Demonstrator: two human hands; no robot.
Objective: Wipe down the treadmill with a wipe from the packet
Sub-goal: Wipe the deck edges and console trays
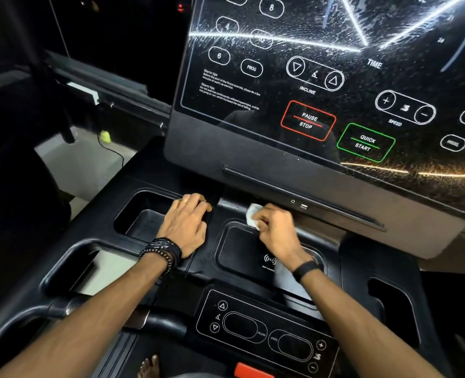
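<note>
The black treadmill console (253,170) fills the view, its glossy display panel (321,77) streaked with moisture. My right hand (276,231) grips a bunched white wipe (253,214) and presses it on the ledge just below the display, above the wireless charging pad (242,252). My left hand (187,222) rests on the rim between the left tray pocket (141,214) and the centre, fingers curled over the edge. A pale flat thing (289,282) lies on the pad under my right wrist; I cannot tell whether it is the packet.
A lower control panel (264,331) with incline and speed buttons sits near me, with a red safety key (253,371) below it. A cup pocket (394,304) opens at right. Left handrail (70,257) curves beside a white floor (84,170) with a cable and a yellow-green ball (105,136).
</note>
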